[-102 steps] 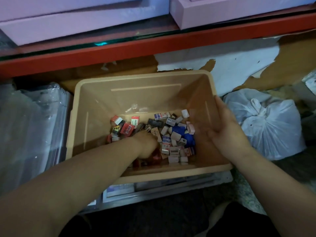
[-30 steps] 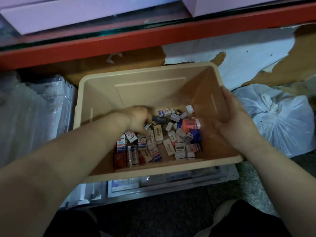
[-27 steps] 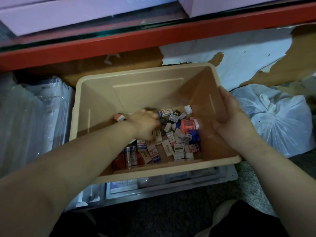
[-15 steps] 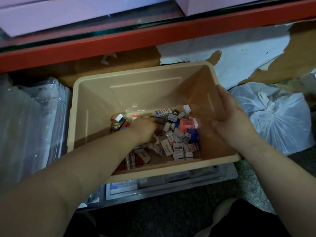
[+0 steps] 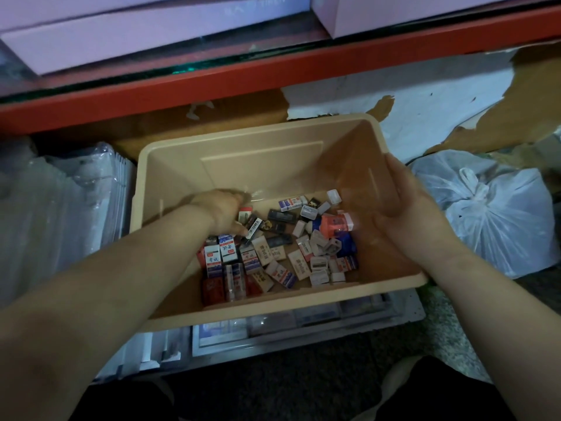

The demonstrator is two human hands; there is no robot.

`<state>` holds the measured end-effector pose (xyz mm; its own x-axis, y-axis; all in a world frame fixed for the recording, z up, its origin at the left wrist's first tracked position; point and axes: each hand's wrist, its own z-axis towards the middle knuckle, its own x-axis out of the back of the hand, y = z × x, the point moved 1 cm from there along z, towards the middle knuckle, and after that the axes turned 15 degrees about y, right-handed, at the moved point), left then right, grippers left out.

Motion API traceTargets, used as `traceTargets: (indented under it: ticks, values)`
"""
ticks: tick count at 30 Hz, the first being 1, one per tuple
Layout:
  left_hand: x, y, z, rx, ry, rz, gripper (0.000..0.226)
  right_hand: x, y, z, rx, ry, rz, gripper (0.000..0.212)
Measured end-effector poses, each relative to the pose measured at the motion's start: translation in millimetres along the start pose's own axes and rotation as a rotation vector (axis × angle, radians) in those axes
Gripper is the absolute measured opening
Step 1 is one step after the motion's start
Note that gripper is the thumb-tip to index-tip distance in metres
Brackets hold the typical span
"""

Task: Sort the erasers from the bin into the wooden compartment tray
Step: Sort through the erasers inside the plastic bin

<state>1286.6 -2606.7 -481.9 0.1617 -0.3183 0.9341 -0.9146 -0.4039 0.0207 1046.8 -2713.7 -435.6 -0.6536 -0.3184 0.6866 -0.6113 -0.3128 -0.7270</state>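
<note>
Shop stockroom, red metal shelf (image 5: 273, 71), stacked pink boxes (image 5: 121, 34), plastic-wrapped stock (image 5: 69, 214), boxed erasers (image 5: 267, 256)

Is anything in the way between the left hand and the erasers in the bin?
Nothing visible. The bin has no lid, and the left hand is down among the erasers. The right hand holds the bin's right wall. The tray is not in view, so that path cannot be judged.
</note>
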Motion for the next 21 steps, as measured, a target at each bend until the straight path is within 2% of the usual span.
traceTargets:
  ticks: [4, 8, 16, 19, 21]
  values:
    - [-12, 19, 12, -0.146, 0.079, -0.076, 0.057, -1, 0, 0, 0.002, 0.011, 0.009, 0.073]
    - [-24, 43, 33, -0.172, 0.138, -0.143, 0.067, 0, -1, 0, -0.005, 0.009, 0.020, 0.073]
    - [-52, 64, 56, -0.061, 0.299, -0.101, 0.056, 0, -1, 1, -0.018, 0.005, 0.029, 0.074]
    - [-47, 62, 57, -0.076, 0.300, -0.021, 0.046, 0, 0, 2, -0.029, -0.006, 0.035, 0.075]
    - [-41, 58, 53, -0.079, 0.268, -0.048, 0.043, 0, -1, 3, -0.023, -0.009, 0.031, 0.076]
